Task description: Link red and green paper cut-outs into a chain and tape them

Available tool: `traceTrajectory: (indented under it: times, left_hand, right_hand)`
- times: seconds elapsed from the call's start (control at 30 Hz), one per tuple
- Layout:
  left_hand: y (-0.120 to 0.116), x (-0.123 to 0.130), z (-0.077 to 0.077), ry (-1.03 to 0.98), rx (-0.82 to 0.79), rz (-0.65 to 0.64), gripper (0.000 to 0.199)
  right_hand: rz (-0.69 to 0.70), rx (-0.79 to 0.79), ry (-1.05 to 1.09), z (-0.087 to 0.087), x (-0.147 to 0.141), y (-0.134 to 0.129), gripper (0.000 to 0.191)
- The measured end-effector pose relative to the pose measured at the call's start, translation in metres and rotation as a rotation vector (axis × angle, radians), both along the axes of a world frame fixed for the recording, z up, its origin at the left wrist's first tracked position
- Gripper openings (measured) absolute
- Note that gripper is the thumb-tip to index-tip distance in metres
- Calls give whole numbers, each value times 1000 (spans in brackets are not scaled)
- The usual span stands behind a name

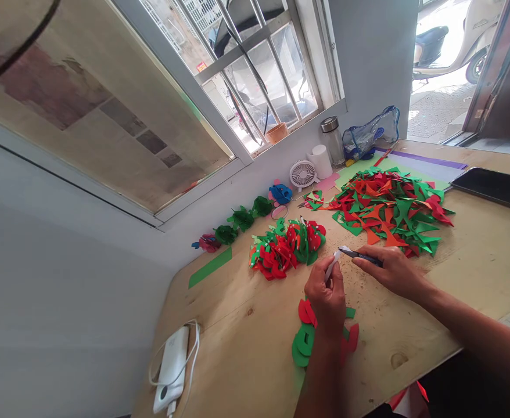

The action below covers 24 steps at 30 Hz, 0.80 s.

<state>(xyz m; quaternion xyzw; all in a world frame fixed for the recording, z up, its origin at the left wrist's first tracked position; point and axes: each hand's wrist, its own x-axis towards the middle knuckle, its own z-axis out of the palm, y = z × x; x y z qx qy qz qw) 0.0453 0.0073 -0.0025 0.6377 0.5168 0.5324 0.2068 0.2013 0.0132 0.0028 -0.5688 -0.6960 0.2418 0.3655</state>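
Observation:
My left hand (pixel 327 290) is closed, with a narrow white strip (pixel 332 266) pinched between thumb and fingers. Black tweezers (pixel 363 256) are gripped in my right hand (pixel 394 271). Their tip meets the upper end of the white strip, or lies right beside it. Below and partly behind my left wrist lie green paper cut-outs (pixel 302 343) and red paper cut-outs (pixel 307 312), some hidden by the forearm. Beyond my hands sits a heap of red and green cut-outs (pixel 285 247), many with small white spots.
A large pile of red, orange and green paper scraps (pixel 390 209) lies far right. Behind stand a small white fan (pixel 304 174), a glass bottle (pixel 333 142) and a clear pouch (pixel 370 134). A phone (pixel 494 188) lies right; a cabled white power bank (pixel 171 368) lies left.

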Motion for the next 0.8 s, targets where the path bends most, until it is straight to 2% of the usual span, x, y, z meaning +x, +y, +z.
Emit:
traceTrajectory:
  times: [0.2,0.3,0.4,0.8]
  left_hand:
    - [3,-4,-5,86,50,25,18]
    - [3,-4,-6,47,15,45,19]
    - [2,-2,-6,-9,-37,21,21]
    - [0,-1,-5,-98,-78,-10,23]
  right_hand:
    - [-101,33,-54,-5,3,2,40]
    - [-161,57,-50,-8,6,4,40]
    - [-141,50,-56,-8,5,5,40]
    - [-58,27,-22,-5,1,2,39]
